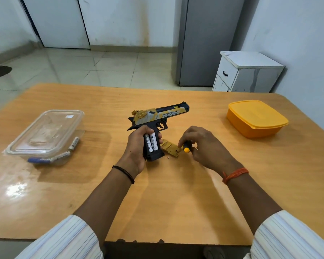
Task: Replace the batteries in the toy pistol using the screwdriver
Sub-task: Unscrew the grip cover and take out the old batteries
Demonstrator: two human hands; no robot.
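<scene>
My left hand (137, 148) grips the handle of the black and gold toy pistol (157, 116), which stands upright on the wooden table (101, 193) with its barrel pointing right. The grip's side is open and two white batteries (151, 142) show inside it. The gold battery cover (171, 147) lies flat on the table just right of the grip. My right hand (204, 146) holds the screwdriver (186, 146) by its black and yellow handle, close above the cover; its shaft is hidden. A tiny screw (168, 157) lies beside the grip's base.
A clear lidded plastic box (45, 131) with several batteries inside sits at the left. A closed yellow lidded box (256, 118) sits at the right. Beyond the table stand a white small cabinet (247, 73) and a grey fridge (206, 40).
</scene>
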